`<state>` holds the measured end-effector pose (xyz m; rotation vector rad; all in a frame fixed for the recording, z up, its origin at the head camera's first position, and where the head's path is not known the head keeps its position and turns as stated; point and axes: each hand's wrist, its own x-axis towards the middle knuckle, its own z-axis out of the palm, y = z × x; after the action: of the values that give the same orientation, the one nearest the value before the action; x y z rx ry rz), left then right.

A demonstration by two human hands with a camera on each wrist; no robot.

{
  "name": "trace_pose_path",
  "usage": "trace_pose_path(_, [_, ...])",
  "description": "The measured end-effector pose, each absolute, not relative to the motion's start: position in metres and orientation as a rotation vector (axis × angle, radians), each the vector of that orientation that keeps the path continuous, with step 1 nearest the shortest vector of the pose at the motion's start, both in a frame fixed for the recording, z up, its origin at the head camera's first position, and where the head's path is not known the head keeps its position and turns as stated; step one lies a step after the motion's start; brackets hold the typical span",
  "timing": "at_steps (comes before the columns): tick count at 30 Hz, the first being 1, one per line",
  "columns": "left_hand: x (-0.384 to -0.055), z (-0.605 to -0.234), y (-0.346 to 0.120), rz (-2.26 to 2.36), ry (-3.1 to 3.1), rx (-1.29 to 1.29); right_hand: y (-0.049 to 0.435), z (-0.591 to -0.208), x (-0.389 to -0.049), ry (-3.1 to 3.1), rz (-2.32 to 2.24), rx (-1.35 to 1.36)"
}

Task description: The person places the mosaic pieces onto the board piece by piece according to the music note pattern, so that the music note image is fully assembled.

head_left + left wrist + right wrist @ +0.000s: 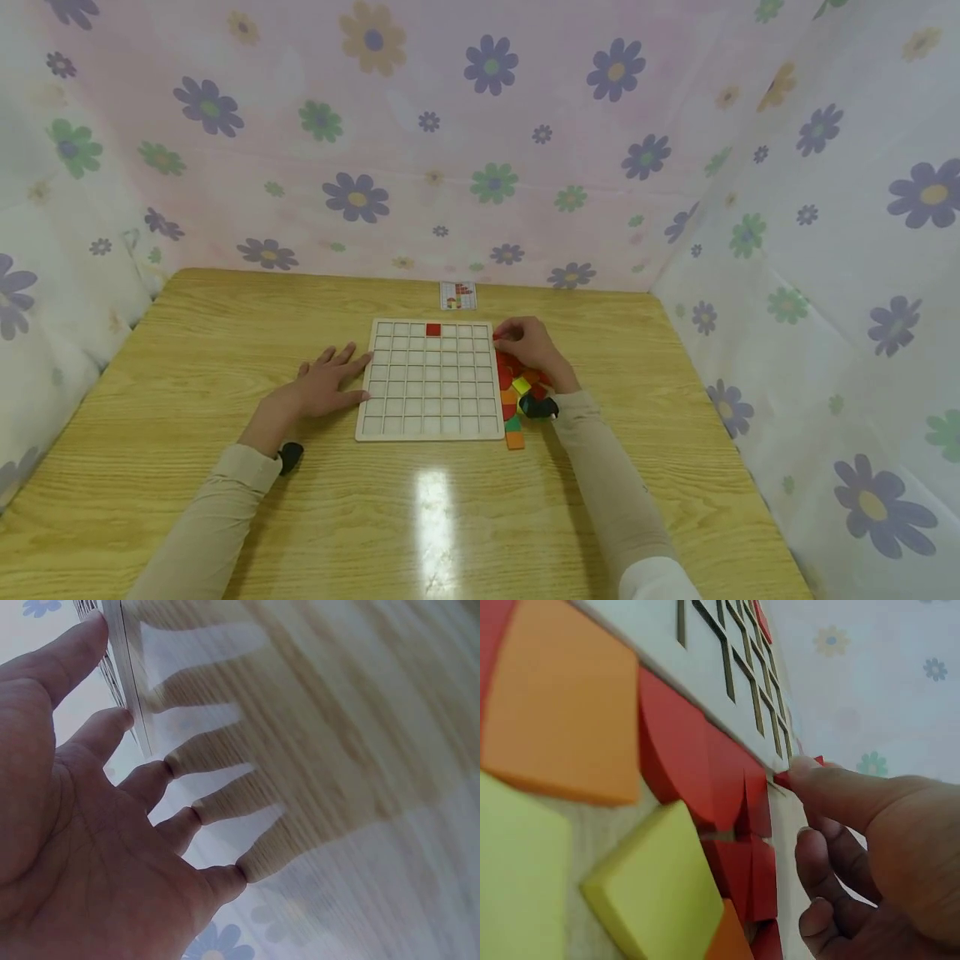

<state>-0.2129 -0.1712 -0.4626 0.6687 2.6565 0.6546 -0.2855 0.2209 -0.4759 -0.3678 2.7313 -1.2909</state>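
A wooden board with a grid of square recesses [431, 437] lies flat on the table. One red square tile [433, 330] sits in its far row. My left hand [326, 389] is spread beside the board, its thumb and a fingertip touching the left edge; in the left wrist view the fingers [101, 735] are stretched out. At the board's far right corner, my right hand [527, 343] pinches a small red piece [782, 779] between thumb and finger. Its full shape is hidden. Below that hand, loose pieces include an orange square [515, 440] and a yellow square [656, 881].
A small printed card with a coloured pattern [457, 296] lies beyond the board. Several red pieces [679, 750] are heaped along the board's right side. Flower-patterned cloth [450, 167] hangs behind and at both sides of the wooden table [337, 517].
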Motion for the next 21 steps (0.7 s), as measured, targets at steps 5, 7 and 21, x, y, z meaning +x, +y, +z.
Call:
trace_pose_path(5, [-0.214, -0.464, -0.171, 0.641, 2.662, 0.668, 0.214, -0.475, -0.278, 2.767, -1.417, -0.334])
trace_pose_path(7, [-0.215, -0.464, -0.170, 0.637, 2.665, 0.669, 0.211, -0.477, -0.276, 2.786, -1.490, -0.312])
trace_pose_path(21, [-0.215, -0.465, -0.172, 0.648, 2.655, 0.670, 0.184, -0.485, -0.260, 2.751, -1.650, -0.272])
